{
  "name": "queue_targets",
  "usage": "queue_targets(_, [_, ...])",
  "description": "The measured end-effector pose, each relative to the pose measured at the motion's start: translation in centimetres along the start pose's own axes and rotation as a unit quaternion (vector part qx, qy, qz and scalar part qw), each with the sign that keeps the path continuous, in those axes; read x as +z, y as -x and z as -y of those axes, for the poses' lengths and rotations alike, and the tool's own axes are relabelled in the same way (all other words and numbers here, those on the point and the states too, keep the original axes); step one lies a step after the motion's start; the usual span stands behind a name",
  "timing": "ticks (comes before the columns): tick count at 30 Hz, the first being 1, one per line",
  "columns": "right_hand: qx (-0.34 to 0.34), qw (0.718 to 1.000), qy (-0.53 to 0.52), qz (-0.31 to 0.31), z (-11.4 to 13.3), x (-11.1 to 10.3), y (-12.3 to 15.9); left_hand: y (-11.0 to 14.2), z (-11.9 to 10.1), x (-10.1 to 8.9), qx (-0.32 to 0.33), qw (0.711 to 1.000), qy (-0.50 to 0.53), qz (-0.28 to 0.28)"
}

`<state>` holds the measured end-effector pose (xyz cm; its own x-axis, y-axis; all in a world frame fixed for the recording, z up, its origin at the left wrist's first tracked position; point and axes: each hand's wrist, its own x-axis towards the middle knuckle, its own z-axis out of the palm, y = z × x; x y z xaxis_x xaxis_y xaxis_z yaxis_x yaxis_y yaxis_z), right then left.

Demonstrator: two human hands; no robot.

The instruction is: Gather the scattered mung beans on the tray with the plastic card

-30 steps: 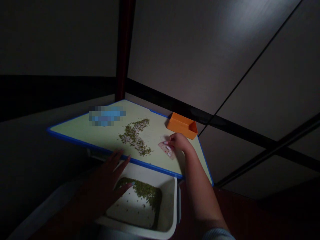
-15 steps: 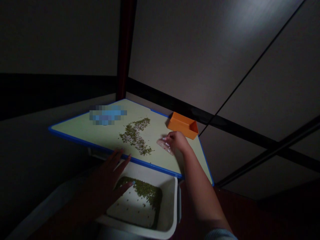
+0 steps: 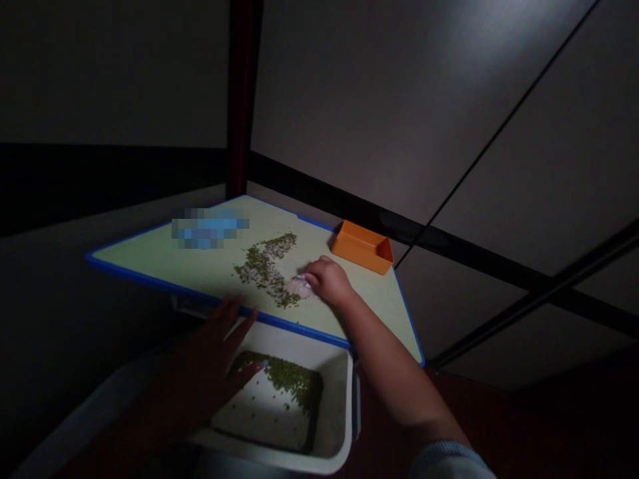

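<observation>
My right hand (image 3: 327, 279) is closed on a thin, pale, see-through piece (image 3: 298, 287) that looks like plastic; its exact kind is unclear. That piece lies low over the pale tabletop (image 3: 319, 316), at the right edge of a scatter of small green grains (image 3: 264, 266) resembling mung beans. With fingers spread, my left hand (image 3: 219, 352) is by the table's blue front edge, its thumb over a white tub (image 3: 344, 412). More green grains (image 3: 294, 382) lie inside the tub, mostly along its far and right sides. The left palm is dark in shadow.
An orange open box (image 3: 362, 249) stands at the table's far right edge. Toward the back left lies a blurred-out blue item (image 3: 212, 228). Dark wall panels (image 3: 339, 113) rise close behind the table. Underneath, the tub sits against the front edge.
My right hand has moved left with the see-through piece, from bare tabletop to the edge of the scattered grains. My left hand stays in about the same place.
</observation>
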<state>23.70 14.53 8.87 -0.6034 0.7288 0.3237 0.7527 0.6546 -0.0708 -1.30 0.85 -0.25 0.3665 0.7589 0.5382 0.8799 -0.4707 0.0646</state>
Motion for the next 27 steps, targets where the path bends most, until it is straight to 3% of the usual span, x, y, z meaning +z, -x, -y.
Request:
queue_targets(7, [-0.04,0.994,-0.104,0.02,-0.8,-0.7,0.6,0.1,0.1,0.2,-0.016,1.0,0.013,0.018])
queue_targets(15, [0.01,0.976,-0.211,0.06,-1.4,-1.7,1.3,0.1,0.2,0.1,-0.033,0.998,0.033,0.051])
queue_targets(22, [0.076,0.933,-0.324,0.134,-2.3,-1.9,1.8,0.1,-0.1,-0.4,-0.04,0.996,0.036,0.07])
queue_targets(27, [0.105,0.925,-0.343,0.124,-2.8,-2.6,2.2,0.1,-0.1,-0.4,-0.046,0.996,0.035,0.071])
